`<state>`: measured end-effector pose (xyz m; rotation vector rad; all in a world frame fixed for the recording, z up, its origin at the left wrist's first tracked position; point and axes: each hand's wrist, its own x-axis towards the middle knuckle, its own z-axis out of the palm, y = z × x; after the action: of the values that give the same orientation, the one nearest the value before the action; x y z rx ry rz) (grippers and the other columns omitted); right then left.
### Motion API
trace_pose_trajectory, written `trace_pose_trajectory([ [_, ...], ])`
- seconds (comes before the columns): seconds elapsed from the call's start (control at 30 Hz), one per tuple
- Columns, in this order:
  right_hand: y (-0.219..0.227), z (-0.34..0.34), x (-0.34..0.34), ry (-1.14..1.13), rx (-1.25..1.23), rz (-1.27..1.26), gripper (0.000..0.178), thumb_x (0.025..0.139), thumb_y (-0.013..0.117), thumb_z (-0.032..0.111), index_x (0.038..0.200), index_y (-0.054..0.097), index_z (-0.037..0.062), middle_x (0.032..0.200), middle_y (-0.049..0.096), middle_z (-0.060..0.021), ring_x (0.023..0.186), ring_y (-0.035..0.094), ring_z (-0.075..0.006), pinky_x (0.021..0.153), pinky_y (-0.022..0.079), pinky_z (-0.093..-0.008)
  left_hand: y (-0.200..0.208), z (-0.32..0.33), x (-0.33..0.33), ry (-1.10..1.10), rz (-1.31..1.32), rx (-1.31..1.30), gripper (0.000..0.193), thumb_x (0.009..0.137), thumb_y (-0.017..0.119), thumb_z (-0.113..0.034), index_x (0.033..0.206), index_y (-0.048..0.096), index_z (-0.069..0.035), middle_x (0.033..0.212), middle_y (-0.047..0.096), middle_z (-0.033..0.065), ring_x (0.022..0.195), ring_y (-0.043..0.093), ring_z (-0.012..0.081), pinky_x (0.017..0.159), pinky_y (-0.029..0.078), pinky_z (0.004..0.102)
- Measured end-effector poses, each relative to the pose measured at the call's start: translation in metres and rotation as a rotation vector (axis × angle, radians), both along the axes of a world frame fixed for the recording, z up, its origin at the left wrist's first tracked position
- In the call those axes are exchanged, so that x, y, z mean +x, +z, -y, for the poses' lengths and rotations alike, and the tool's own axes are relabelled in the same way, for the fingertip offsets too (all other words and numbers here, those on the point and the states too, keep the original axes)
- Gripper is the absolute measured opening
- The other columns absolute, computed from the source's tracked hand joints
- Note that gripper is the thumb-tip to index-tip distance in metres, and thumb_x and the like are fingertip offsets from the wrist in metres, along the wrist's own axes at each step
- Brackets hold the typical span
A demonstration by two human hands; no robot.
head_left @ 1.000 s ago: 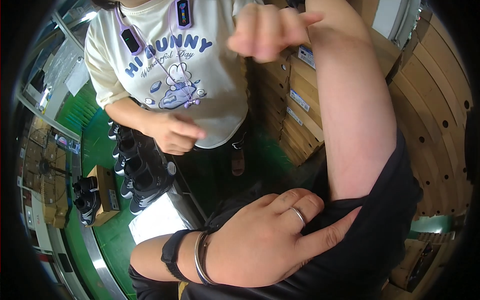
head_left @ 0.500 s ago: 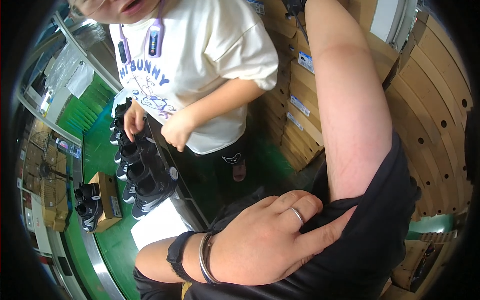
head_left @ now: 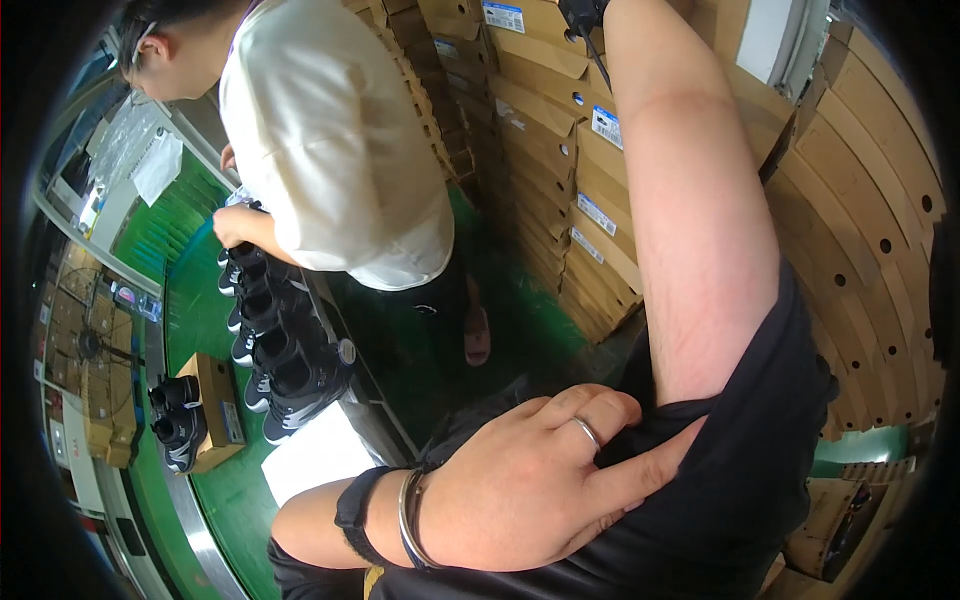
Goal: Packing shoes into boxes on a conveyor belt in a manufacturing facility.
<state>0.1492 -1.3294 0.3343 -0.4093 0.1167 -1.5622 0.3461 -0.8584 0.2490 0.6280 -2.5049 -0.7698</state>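
Observation:
My left hand, with a ring on one finger and a silver bangle and black strap at the wrist, rests on my right upper arm. Its fingers are bent and closed on the hem of my black sleeve; the fingertips are partly hidden in the cloth. My bare right forearm stretches up to the top edge, where a black wrist strap shows. The right hand itself lies outside the picture.
Black sneakers stand in a row on the green bench, beside white paper. More sneakers lean by an open shoebox. A co-worker in a white shirt bends over the row. Stacked shoeboxes rise on the right.
The co-worker has turned from facing me toward the bench and moved their hands to the far end of the shoe row. My left hand and right arm have hardly moved.

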Motion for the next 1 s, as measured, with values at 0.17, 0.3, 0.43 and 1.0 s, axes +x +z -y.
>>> trace_pose_trajectory([
  [0.17,-0.004,0.029,-0.017,0.039,-0.084,-0.012,0.068,0.079,0.058,0.045,0.118,0.027,-0.0013,0.097,0.040,-0.0157,0.070,0.046,-0.0218,0.057,0.047,-0.0353,0.001,0.004,0.000,0.012,-0.115,-0.017,0.042,0.073,0.062,-0.013,0.114,0.055,-0.011,0.115,0.039,0.0223,0.080,0.055,0.0269,0.071,0.048,0.0326],
  [0.3,-0.008,0.063,-0.048,0.059,-0.118,-0.005,0.060,0.082,0.052,0.044,0.114,0.035,-0.0042,0.106,0.043,-0.0176,0.086,0.048,-0.0259,0.074,0.044,-0.0390,0.002,0.001,0.004,0.014,-0.220,-0.024,0.049,0.072,0.060,-0.010,0.119,0.049,-0.009,0.132,0.027,0.0262,0.079,0.055,0.0270,0.070,0.048,0.0322],
  [0.43,0.004,-0.014,0.062,0.010,0.005,-0.112,0.056,0.089,0.040,0.041,0.110,0.036,-0.0108,0.105,0.046,-0.0225,0.101,0.045,-0.0339,0.094,0.034,-0.0459,0.005,0.007,0.018,-0.026,-0.163,-0.027,0.054,0.072,0.059,-0.008,0.122,0.040,-0.006,0.135,0.024,0.0234,0.087,0.053,0.0315,0.076,0.045,0.0369],
  [1.0,0.008,0.029,-0.033,0.092,-0.233,-0.186,0.047,0.089,0.044,0.031,0.110,0.035,-0.0100,0.104,0.044,-0.0198,0.099,0.044,-0.0295,0.091,0.037,-0.0402,0.004,-0.012,0.021,-0.081,-0.131,0.090,0.052,0.074,0.059,-0.017,0.122,0.043,-0.007,0.126,0.030,0.0322,0.093,0.052,0.0392,0.083,0.042,0.0397],
])
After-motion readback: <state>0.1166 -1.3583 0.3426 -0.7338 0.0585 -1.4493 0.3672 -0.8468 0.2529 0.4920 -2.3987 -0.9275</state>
